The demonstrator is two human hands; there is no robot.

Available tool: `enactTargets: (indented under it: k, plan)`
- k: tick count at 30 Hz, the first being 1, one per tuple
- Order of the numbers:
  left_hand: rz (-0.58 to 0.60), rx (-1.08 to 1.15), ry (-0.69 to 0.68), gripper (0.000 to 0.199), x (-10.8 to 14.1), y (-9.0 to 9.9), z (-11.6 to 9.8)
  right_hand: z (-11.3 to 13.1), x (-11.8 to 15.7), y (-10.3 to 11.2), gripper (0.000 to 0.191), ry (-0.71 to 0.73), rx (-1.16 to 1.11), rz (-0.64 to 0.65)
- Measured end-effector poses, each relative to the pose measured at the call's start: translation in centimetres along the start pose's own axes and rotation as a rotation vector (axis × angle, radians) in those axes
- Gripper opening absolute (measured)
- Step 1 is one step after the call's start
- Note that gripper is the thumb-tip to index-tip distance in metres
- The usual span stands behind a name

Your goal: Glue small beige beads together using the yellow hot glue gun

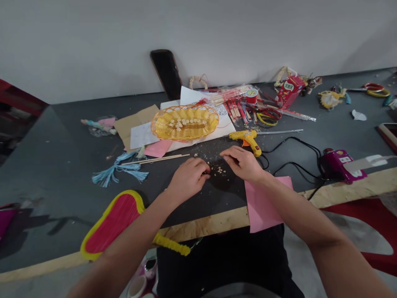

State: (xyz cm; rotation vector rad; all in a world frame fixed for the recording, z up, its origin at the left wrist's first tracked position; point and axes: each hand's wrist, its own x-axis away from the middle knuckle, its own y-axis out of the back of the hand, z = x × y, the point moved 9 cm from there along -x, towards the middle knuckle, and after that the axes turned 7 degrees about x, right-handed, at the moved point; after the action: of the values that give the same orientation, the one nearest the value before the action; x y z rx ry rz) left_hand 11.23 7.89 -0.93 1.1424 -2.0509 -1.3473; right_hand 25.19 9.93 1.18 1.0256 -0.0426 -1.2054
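Observation:
My left hand (192,176) rests low over the dark tabletop, its fingers curled toward the thumb; anything between them is hidden. Beside its fingertips lie small pale bits (220,170), scattered between my two hands. To the right, my right hand (242,162) has thumb and forefinger drawn together in a pinch, and what they hold is too small to make out. Just beyond that hand is a yellow glue gun (248,138). A yellow woven basket (161,131) with small pale pieces in it stands behind my hands, on papers.
Thin sticks (155,159) and a blue tassel (119,169) lie left. A red paddle shape with yellow trim (114,223) overhangs the front edge near my left forearm. Pink paper (263,207) lies under my right forearm. Black cords run to a purple box (343,165).

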Motion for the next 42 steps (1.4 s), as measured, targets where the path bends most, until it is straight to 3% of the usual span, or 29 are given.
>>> enactTargets:
  k: [8,12,14,17,20,23,29,33,35,39,42]
  plan:
    - [0.019,-0.033,-0.006,0.013,-0.8,-0.2,-0.6,0.2,-0.1,-0.1,0.02,-0.004,-0.009,-0.002]
    - [-0.085,0.175,0.042,0.015,-0.8,1.0,-0.3,-0.4,-0.7,2.8,0.018,-0.078,0.127,-0.05]
    - [-0.166,0.334,0.092,0.012,-0.7,1.7,0.4,-1.9,-1.0,4.7,0.016,-0.201,0.284,-0.016]
    - [-0.296,0.612,0.197,0.012,-0.2,2.2,2.3,-5.4,-0.4,6.8,0.015,-0.443,0.551,0.133]
    - [-0.319,0.898,0.351,0.022,0.4,1.2,4.3,-8.4,0.7,6.8,0.023,-0.616,0.61,0.295]
    - [-0.339,1.145,0.418,0.03,0.8,0.7,5.1,-10.2,1.1,6.0,0.025,-0.679,0.577,0.342]
    - [-0.404,1.347,0.434,0.028,1.0,0.9,5.8,-11.1,1.3,5.9,0.023,-0.773,0.217,0.256]
    - [-0.472,1.48,0.418,0.026,1.0,1.0,6.3,-9.0,1.1,8.3,0.026,-0.781,-0.287,-0.07]
    - [-0.492,1.554,0.425,0.029,1.0,0.8,6.5,-7.4,1.0,8.1,0.036,-0.739,-0.59,-0.151]
    - [-0.513,1.674,0.43,0.033,1.0,0.9,6.4,-4.3,0.9,3.9,0.041,-0.686,-0.888,0.057]
    - [-0.546,1.704,0.439,0.031,1.1,1.1,6.5,-3.2,0.6,1.6,0.03,-0.594,-0.958,0.064]
